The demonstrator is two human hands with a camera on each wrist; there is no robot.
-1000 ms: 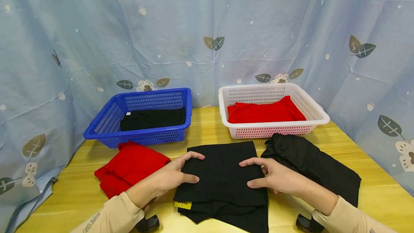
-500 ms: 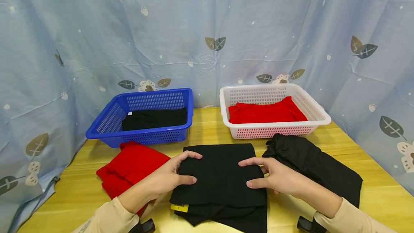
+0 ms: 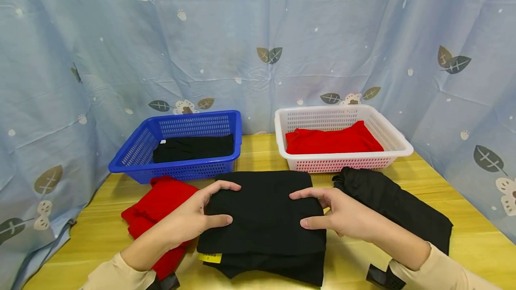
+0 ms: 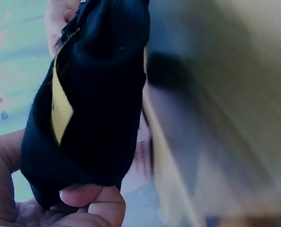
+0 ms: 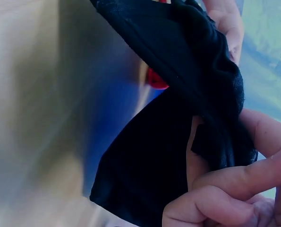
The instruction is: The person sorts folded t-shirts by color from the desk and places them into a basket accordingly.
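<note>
A folded black garment [image 3: 262, 214] with a yellow tag [image 3: 210, 258] at its lower left corner is held between my two hands in the head view. My left hand [image 3: 193, 216] grips its left side, thumb and index finger on top. On the right side my right hand [image 3: 334, 214] grips it the same way. Both wrist views show the other fingers curled under the cloth, and the garment [image 4: 97, 104] appears raised off the table, its lower layer hanging loose [image 5: 140, 165].
A blue basket [image 3: 177, 165] with a folded black garment [image 3: 193, 148] stands back left. Back right is a white basket [image 3: 342, 156] holding a red garment [image 3: 330, 141]. A red garment [image 3: 161, 207] lies left on the table [image 3: 258, 155], another black garment [image 3: 399, 205] right.
Both hands have raised the black garment and shifted it slightly left and toward the camera. It now covers part of the red garment's right side. The baskets have stayed put.
</note>
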